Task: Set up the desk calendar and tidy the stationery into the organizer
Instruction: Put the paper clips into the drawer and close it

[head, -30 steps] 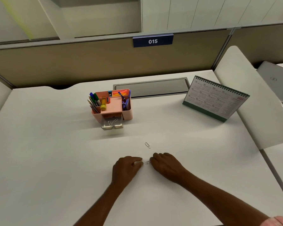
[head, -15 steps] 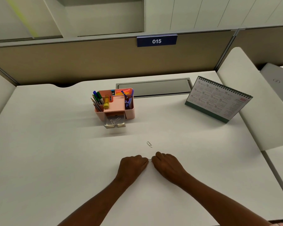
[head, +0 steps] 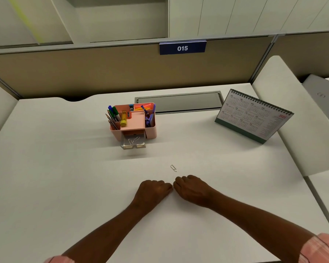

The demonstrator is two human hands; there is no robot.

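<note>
Where left hand [head: 154, 190], right hand [head: 192, 188] meet, paperclip [head: 173, 168] just beyond; organizer [head: 135, 120] farther.

The blue plate [head: 182, 48] on the partition [head: 103, 73] reads "015".

soft, even overhead light, faint shadows on the desk [head: 65, 177], wide-angle bending at edges, slightly soft focus.

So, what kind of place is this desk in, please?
Probably a shared office or study room with numbered cubicle desks: a partition carries the number plate "015", a cable hatch is set into the white desk, and a desk calendar and stationery organizer stand on it.
</note>
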